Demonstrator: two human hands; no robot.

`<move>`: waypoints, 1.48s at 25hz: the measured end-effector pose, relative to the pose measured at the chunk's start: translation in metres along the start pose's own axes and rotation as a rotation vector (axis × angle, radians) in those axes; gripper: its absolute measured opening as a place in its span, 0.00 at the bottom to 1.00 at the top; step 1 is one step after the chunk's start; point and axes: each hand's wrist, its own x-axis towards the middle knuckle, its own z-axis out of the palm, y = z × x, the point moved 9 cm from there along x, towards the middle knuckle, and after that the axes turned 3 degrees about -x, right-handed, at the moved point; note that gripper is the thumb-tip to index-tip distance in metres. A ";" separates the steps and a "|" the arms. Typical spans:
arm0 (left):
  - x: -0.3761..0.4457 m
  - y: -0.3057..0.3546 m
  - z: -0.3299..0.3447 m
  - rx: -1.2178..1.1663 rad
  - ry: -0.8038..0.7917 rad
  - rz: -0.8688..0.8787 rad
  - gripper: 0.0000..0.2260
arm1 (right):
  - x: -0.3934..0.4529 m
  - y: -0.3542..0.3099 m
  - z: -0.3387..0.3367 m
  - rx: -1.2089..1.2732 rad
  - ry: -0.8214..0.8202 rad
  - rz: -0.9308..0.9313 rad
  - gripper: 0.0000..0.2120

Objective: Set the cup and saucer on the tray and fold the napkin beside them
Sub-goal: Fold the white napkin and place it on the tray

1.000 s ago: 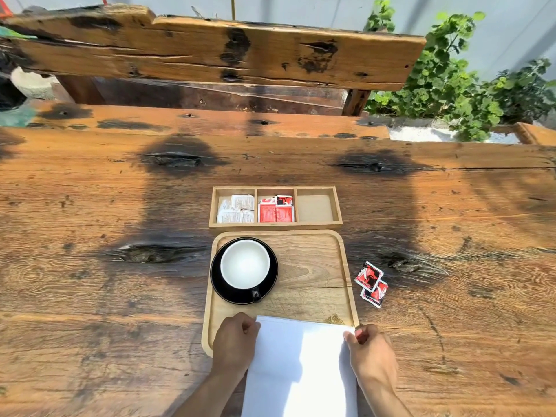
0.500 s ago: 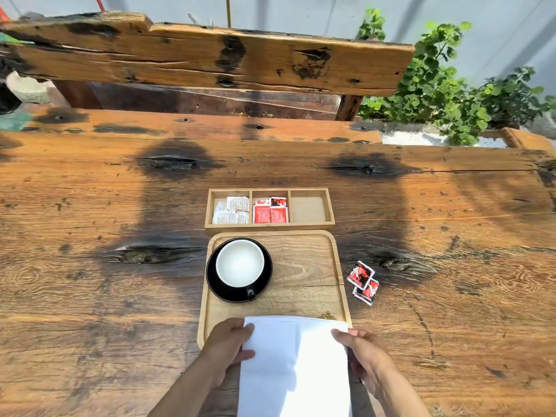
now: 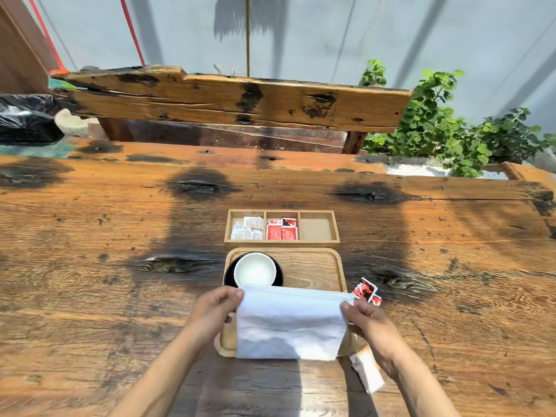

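A white cup stands on a black saucer at the far left of the wooden tray. I hold a white napkin lifted over the tray's near half. My left hand pinches its top left corner and my right hand pinches its top right corner. The napkin hangs down from the raised edge and hides the tray's front part and the saucer's near rim.
A three-compartment wooden box with white and red packets sits just beyond the tray. Two red packets lie right of the tray. A white paper piece lies under my right wrist. Bench back and plants stand behind the table.
Both hands have lifted the napkin's far edge up off the tray, so it now hangs in the air. The camera has tilted upward.
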 end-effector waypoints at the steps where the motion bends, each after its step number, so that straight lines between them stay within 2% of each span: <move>1: -0.001 0.010 -0.003 -0.006 0.005 0.036 0.10 | 0.000 -0.012 0.003 -0.015 -0.008 -0.049 0.21; 4: -0.004 0.036 -0.007 0.019 0.001 0.134 0.11 | 0.001 -0.046 0.014 0.025 -0.017 -0.155 0.23; 7: -0.006 0.056 -0.007 0.069 0.007 0.214 0.14 | 0.002 -0.075 0.022 0.032 -0.024 -0.234 0.15; 10: -0.010 0.063 -0.011 0.081 0.020 0.255 0.13 | 0.000 -0.080 0.026 -0.020 -0.020 -0.276 0.11; 13: -0.014 0.029 -0.013 0.065 -0.017 0.202 0.11 | -0.003 -0.039 0.028 -0.029 -0.053 -0.201 0.19; 15: -0.024 -0.017 -0.014 0.041 -0.046 0.111 0.12 | -0.009 0.010 0.031 -0.031 -0.107 -0.084 0.26; 17: -0.039 -0.063 -0.016 0.052 -0.043 0.002 0.13 | -0.020 0.062 0.034 0.049 -0.165 0.075 0.29; 20: -0.058 -0.109 -0.016 0.134 -0.040 -0.065 0.16 | -0.043 0.121 0.040 0.058 -0.227 0.307 0.29; 22: -0.069 -0.125 -0.013 0.159 -0.044 -0.098 0.16 | -0.057 0.140 0.040 -0.005 -0.221 0.377 0.25; 25: -0.078 -0.144 -0.011 0.189 -0.017 -0.141 0.14 | -0.063 0.150 0.043 -0.090 -0.208 0.358 0.23; 28: -0.081 -0.159 -0.014 0.207 0.011 -0.170 0.13 | -0.060 0.135 0.049 -0.068 -0.183 0.277 0.10; 32: -0.081 -0.166 -0.016 0.146 0.067 -0.194 0.14 | -0.046 0.120 0.057 -0.184 -0.175 0.168 0.15; 37: -0.084 -0.182 -0.022 0.122 0.145 -0.246 0.14 | -0.047 0.141 0.053 -0.123 -0.060 0.313 0.12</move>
